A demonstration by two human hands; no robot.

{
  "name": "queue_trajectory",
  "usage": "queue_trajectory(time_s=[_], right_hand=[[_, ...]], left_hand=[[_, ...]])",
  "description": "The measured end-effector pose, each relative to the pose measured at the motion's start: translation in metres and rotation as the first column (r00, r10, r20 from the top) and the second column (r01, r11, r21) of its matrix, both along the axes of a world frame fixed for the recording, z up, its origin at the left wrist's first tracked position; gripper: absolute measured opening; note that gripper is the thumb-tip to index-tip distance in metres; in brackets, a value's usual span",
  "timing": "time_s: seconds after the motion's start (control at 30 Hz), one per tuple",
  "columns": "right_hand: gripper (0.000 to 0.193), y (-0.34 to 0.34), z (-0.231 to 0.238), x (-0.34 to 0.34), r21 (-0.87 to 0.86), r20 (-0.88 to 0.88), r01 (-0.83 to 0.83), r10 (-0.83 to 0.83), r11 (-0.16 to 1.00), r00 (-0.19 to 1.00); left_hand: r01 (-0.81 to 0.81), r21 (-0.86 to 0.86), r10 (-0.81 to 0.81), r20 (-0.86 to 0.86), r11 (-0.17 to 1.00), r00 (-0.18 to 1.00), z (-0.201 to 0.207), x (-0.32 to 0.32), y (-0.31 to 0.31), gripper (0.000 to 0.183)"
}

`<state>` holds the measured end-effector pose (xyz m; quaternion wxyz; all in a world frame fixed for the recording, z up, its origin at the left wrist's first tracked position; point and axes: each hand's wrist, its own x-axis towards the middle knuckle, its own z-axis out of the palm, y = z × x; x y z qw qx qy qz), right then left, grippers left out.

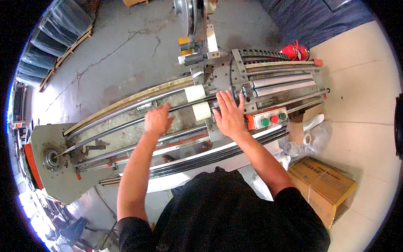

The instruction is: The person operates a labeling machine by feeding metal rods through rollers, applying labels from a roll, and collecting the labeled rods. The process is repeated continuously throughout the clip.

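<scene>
My left hand [158, 120] is over a long dark rod [126, 124] of the machine, its thumb and index finger apart on either side of the rod. Whether it touches the rod is hard to see. My right hand [231, 116] has its fingers stretched out flat over the machine's metal carriage plate [217, 74], with nothing in it. Between the hands, a pale yellow band [195, 93] shows on both sides of the rod. Just right of my right hand is a control box [273, 119] with green and red buttons.
The rod's left end meets a round chuck [51, 158] on a grey end plate [79, 185]. Steel rollers [285, 86] lie on the right. A large reel [184, 17] stands beyond the carriage. Cardboard box [321, 180], plastic-wrapped rolls [308, 138] and red fire extinguishers [296, 51] are at the right.
</scene>
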<state>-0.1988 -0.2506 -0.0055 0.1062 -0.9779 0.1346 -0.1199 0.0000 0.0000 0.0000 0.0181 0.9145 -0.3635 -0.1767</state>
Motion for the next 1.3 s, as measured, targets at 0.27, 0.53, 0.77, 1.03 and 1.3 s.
queue_trajectory(time_s=[0.27, 0.53, 0.77, 1.03, 1.3], right_hand=[[0.049, -0.026, 0.002, 0.048, 0.265, 0.002, 0.105, -0.109, 0.958, 0.994], [0.046, -0.074, -0.061, 0.171, 0.821, -0.344, 0.312, -0.023, 0.479, 0.939], [0.042, -0.064, -0.092, 0.166, 0.891, -0.367, 0.35, 0.004, 0.29, 0.93], [0.043, -0.053, -0.087, 0.163, 0.812, -0.338, 0.304, -0.022, 0.498, 0.941], [0.041, -0.062, -0.101, 0.16, 0.783, -0.29, 0.266, -0.049, 0.563, 0.956]], left_hand=[[-0.213, -0.018, 0.213, 0.008, 0.977, 0.977, 0.0, 0.057, 0.142, 0.028], [-0.358, 0.209, 0.349, 0.081, 0.91, 0.934, 0.006, 0.097, 0.202, 0.031], [-0.202, 0.038, 0.204, -0.034, 0.979, 0.978, -0.007, 0.067, 0.142, 0.036], [-0.033, 0.003, 0.033, -0.026, 0.999, 0.999, -0.013, 0.014, 0.036, 0.043], [0.115, -0.125, -0.13, -0.112, 0.985, 0.985, -0.017, -0.028, -0.062, 0.051]])
